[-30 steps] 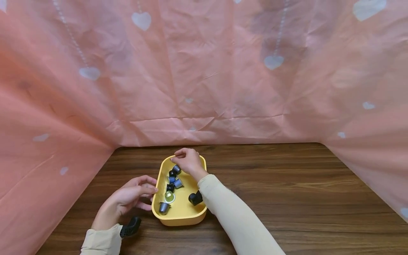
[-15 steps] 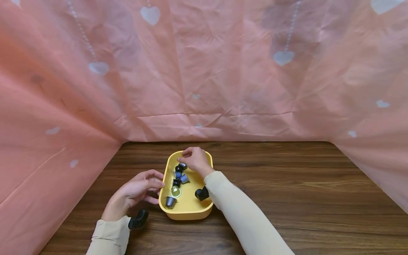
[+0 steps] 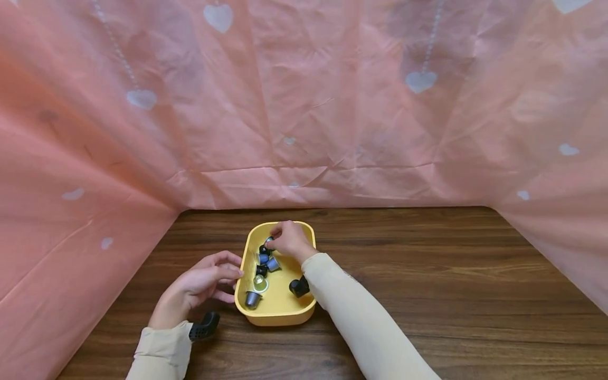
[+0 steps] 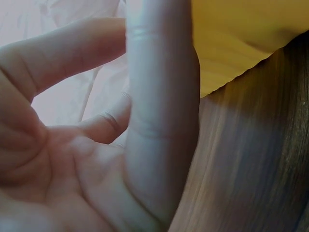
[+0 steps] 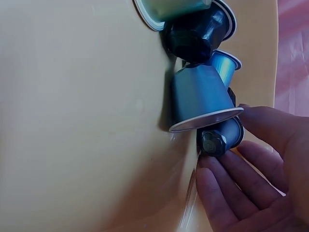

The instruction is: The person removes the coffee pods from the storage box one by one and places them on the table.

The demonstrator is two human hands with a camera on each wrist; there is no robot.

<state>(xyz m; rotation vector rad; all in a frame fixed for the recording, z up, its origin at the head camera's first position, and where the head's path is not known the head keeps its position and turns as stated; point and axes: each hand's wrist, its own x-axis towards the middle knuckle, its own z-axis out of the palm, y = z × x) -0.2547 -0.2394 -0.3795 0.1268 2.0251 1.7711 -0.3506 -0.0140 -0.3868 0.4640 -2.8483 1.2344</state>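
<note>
A yellow tray [image 3: 280,315] sits on the wooden table and holds several coffee capsules. My right hand [image 3: 279,241] reaches into its far end. In the right wrist view its thumb and fingertips [image 5: 215,181] pinch a small blue capsule [image 5: 224,137], which lies against a bigger blue capsule [image 5: 200,96] and a dark one [image 5: 195,34]. A green-lidded capsule [image 3: 259,284] and a grey capsule [image 3: 252,299] lie nearer me. My left hand [image 3: 228,270] rests beside the tray's left wall, fingers loosely bent and holding nothing. The left wrist view shows that hand [image 4: 145,121] next to the tray [image 4: 231,34].
Pink sheeting with white hearts [image 3: 304,105] walls in the table at the back and on both sides. Bare wooden table [image 3: 427,274] stretches to the right of the tray. Black camera mounts sit at my left wrist [image 3: 204,325] and my right wrist [image 3: 299,286].
My right hand has come down from the tray's far rim onto the cluster of capsules and closed on a blue one. The left hand has stayed by the tray's left wall.
</note>
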